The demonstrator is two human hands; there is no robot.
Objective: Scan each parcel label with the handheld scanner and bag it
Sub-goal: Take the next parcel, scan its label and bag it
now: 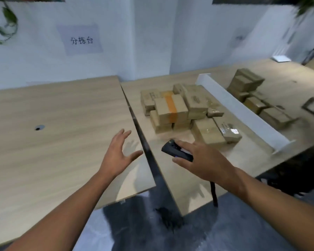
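My right hand (205,160) holds a black handheld scanner (172,150) between forefinger and thumb, its head pointing left over the right-hand table; a black strap (214,194) hangs below the wrist. Just beyond it lies a pile of several brown cardboard parcels (183,109), one crossed by a strip of orange tape (170,105). My left hand (119,153) hovers with fingers spread, empty, above the right edge of the left-hand table (53,133). No bag is in view.
A dark gap (143,140) separates the two wooden tables. A long white divider (243,113) lies diagonally on the right table (257,160), with a second stack of parcels (252,93) behind it. White wall with a paper sign (81,40) at the back; grey floor below.
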